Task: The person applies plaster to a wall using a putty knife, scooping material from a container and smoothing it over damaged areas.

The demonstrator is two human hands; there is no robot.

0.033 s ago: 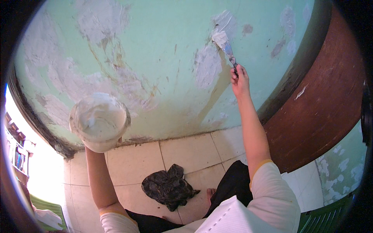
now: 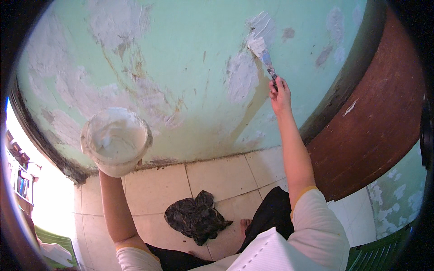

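Note:
My right hand (image 2: 280,95) is raised against a pale green wall (image 2: 190,58) and grips the handle of a putty knife (image 2: 261,53). Its blade carries white filler and lies flat on the wall beside a fresh white patch (image 2: 242,74). My left hand is under a white bucket (image 2: 116,140) of white filler and holds it up near the wall's lower left; the bucket hides the hand itself, and only the forearm (image 2: 115,207) shows below it.
More white filled patches and brown cracks (image 2: 122,54) mark the wall. A brown wooden door (image 2: 375,122) stands at the right. On the beige tiled floor (image 2: 217,176) lies a crumpled black bag (image 2: 195,217) near my bare foot (image 2: 245,225).

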